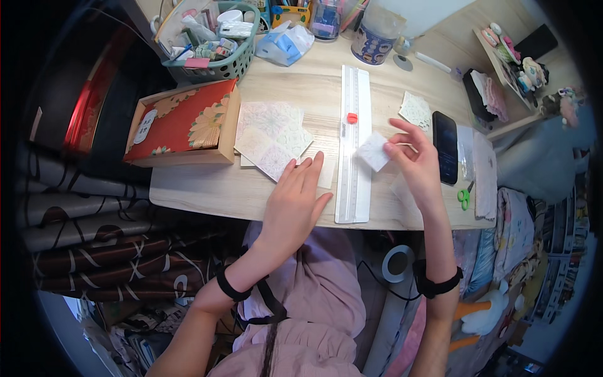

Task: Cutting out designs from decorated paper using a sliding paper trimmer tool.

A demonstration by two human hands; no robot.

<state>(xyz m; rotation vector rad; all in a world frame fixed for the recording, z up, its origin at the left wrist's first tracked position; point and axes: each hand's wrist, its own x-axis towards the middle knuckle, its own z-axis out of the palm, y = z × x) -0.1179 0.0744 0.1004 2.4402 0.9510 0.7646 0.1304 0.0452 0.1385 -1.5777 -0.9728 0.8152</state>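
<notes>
Between the thumb and fingers of my right hand (414,162) is a small square of pale patterned paper (375,151). It hangs over the right edge of a white paper trimmer (352,188), which carries a ruler scale and an orange slider (352,118). My left hand (294,202) lies palm down with fingers spread, left of the trimmer. Its fingertips reach the lower edge of a fanned pile of patterned paper sheets (271,132) and a plain pale sheet (326,176). A small stack of cut patterned pieces (415,110) rests beyond my right hand.
A wooden box with a red floral lid (183,122) stands left, below a full grey-green basket (245,59). A phone (445,147), green-handled scissors (464,199) and a folded cloth (485,174) lie right. Along the back are a tissue pack (285,45) and a blue patterned tub (372,45).
</notes>
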